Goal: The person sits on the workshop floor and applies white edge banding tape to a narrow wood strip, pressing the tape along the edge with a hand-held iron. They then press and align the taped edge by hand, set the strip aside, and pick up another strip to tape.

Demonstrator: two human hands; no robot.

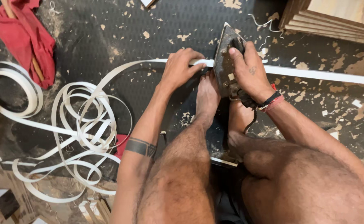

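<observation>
I see a long, thin white plastic strip (314, 74) lying flat across the dark floor (107, 37). My left hand (178, 68) presses down on it, fingers curled. My right hand (248, 70) grips the old grey metal iron (223, 62) tightly on the strip.

A white edge-banding strip (314, 74) is running across the dark grey floor (107, 37), which is showing pale tan flecks all over. The white coil (82, 124) is lying at the left of the frame. A red cloth (24, 37) is sitting in the upper left. The iron (225, 62) is showing dull grey metal. Black and red-and-white bands (271, 101) are circling the wrist at centre right, and light tan boards (335, 18) are filling the upper right.
</observation>
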